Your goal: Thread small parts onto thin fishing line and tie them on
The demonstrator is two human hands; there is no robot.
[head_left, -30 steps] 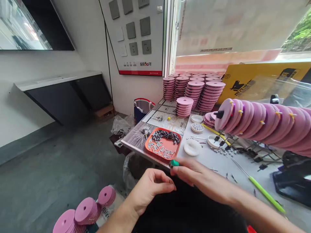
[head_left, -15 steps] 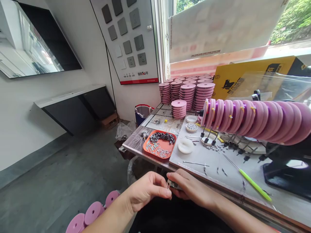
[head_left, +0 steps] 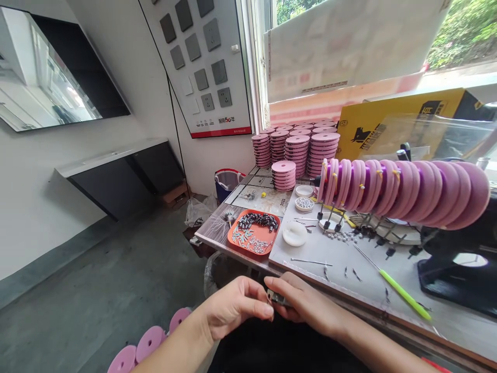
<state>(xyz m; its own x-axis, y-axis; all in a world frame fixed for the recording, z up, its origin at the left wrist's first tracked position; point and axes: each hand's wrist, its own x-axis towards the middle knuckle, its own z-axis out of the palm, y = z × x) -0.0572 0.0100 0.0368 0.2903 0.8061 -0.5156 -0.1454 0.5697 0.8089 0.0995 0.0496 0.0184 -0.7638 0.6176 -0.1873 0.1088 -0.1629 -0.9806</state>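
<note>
Below the table's front edge, my left hand (head_left: 243,305) is closed in a pinch, thumb against forefinger. What lies between those fingertips is too small to make out. Facing it almost fingertip to fingertip, my right hand (head_left: 303,303) is wrapped round a small metal tool (head_left: 274,297) with a flat, holed end. Most of the tool is hidden in the palm, so its exact kind does not show. Just beyond my hands on the table is an orange tray (head_left: 254,249) with black pieces, greenish tubes and small silvery parts in it.
A row of pink foam spools (head_left: 399,186) hangs on a black stand at the right. Stacked pink spools (head_left: 324,155) stand at the back. A green-handled needle tool (head_left: 406,295), a white dish (head_left: 294,234) and a bead dish (head_left: 304,204) lie on the grey board.
The view has shifted slightly, with the table and spools a little further left. Both hands keep nearly the same pose, and the metal tool is still in my right hand.
</note>
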